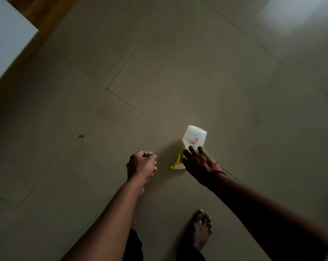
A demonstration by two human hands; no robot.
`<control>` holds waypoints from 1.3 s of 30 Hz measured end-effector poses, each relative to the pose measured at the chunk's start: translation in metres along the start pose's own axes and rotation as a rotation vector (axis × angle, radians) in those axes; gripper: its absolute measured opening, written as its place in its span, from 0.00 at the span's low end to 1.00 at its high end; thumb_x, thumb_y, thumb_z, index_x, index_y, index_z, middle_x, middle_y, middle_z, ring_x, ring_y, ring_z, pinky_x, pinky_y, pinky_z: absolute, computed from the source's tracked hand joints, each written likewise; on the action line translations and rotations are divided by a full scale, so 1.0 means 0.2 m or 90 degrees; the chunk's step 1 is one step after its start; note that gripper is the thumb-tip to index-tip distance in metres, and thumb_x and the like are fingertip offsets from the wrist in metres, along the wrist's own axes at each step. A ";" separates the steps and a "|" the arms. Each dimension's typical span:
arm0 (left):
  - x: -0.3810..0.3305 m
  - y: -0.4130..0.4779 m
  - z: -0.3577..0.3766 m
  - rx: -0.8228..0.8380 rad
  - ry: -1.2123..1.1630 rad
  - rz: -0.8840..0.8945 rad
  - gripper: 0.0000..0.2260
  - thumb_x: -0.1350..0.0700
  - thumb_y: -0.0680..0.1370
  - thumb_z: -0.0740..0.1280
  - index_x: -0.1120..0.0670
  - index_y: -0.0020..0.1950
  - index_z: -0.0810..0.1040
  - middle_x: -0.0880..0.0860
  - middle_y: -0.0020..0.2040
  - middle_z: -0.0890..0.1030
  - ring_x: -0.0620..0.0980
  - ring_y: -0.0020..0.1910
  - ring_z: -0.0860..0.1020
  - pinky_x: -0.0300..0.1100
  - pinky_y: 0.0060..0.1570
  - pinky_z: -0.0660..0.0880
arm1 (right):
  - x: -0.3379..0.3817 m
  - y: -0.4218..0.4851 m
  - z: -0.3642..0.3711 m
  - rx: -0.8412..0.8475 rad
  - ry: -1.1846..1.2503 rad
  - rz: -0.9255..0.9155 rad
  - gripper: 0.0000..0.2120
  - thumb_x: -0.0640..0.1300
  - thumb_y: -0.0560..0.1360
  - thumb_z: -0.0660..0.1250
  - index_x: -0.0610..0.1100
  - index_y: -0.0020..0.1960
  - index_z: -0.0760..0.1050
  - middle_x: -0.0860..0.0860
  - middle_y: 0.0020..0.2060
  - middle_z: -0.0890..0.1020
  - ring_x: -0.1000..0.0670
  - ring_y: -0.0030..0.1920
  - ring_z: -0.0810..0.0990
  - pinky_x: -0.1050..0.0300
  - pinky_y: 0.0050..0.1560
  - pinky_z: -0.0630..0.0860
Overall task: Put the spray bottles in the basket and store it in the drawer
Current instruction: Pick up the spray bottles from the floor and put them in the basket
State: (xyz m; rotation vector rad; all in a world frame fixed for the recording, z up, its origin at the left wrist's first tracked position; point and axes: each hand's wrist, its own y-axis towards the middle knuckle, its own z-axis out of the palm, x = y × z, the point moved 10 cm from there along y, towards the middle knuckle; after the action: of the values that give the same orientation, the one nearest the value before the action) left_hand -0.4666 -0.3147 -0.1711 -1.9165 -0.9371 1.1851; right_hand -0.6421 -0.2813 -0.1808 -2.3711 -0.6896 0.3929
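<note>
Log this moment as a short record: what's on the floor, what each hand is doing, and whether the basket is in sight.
surface: tiled floor
object: one white spray bottle with yellow trigger, lying on its side
right hand: open, fingers spread over the bottle's neck; whether they touch it cannot be told
left hand: closed in a fist, nothing visible in it, apart from the bottle
basket: not in view
drawer: not in view
also visible: bare foot
</note>
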 end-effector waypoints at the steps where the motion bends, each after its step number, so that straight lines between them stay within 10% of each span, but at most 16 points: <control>1: 0.02 0.04 0.01 -0.004 0.001 0.002 0.05 0.56 0.73 0.67 0.52 0.37 0.78 0.52 0.32 0.81 0.50 0.30 0.79 0.42 0.32 0.76 | 0.02 0.04 0.07 -0.003 -0.069 -0.018 0.17 0.40 0.76 0.63 0.42 0.64 0.73 0.43 0.66 0.72 0.39 0.68 0.68 0.45 0.62 0.72; 13: 0.06 0.37 -0.09 -0.042 0.045 0.044 0.03 0.56 0.72 0.68 0.53 0.38 0.80 0.50 0.31 0.82 0.49 0.30 0.81 0.46 0.39 0.80 | 0.02 0.34 0.41 0.046 -0.278 -0.087 0.20 0.32 0.75 0.63 0.34 0.67 0.67 0.32 0.69 0.67 0.33 0.73 0.61 0.40 0.71 0.63; 16: 0.04 0.32 -0.11 -0.024 0.035 0.041 0.03 0.57 0.72 0.69 0.52 0.37 0.79 0.50 0.30 0.81 0.50 0.28 0.79 0.46 0.37 0.77 | -0.11 0.32 0.26 0.003 0.112 0.068 0.15 0.37 0.77 0.57 0.40 0.63 0.71 0.41 0.64 0.75 0.37 0.73 0.63 0.37 0.71 0.54; 23: -0.23 -0.05 -0.50 -0.073 0.068 0.065 0.05 0.55 0.72 0.69 0.54 0.37 0.79 0.51 0.31 0.83 0.52 0.32 0.83 0.51 0.42 0.82 | -0.33 -0.07 -0.27 -0.193 0.969 0.501 0.13 0.46 0.75 0.68 0.48 0.60 0.75 0.51 0.45 0.82 0.48 0.46 0.79 0.52 0.51 0.71; 29: -0.61 -0.54 -1.08 -0.114 0.126 0.167 0.04 0.52 0.73 0.69 0.50 0.39 0.78 0.51 0.40 0.85 0.55 0.43 0.83 0.45 0.45 0.78 | -0.15 -0.30 -1.18 -0.196 1.315 0.334 0.11 0.39 0.77 0.66 0.47 0.58 0.76 0.47 0.48 0.84 0.48 0.48 0.81 0.55 0.48 0.76; 39: -0.72 -1.37 -2.62 -0.326 0.001 0.162 0.01 0.55 0.74 0.66 0.51 0.43 0.78 0.52 0.47 0.84 0.56 0.51 0.81 0.40 0.43 0.67 | 0.54 -0.43 -2.93 -0.178 1.168 0.063 0.16 0.54 0.78 0.61 0.42 0.54 0.69 0.47 0.43 0.81 0.49 0.41 0.80 0.51 0.44 0.77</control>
State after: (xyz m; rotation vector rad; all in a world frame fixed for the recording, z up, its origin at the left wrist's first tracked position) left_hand -0.0898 -0.3911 0.3012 -2.5035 -1.0980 1.1586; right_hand -0.3326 -0.4490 0.3072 -1.8907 0.3025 -1.7175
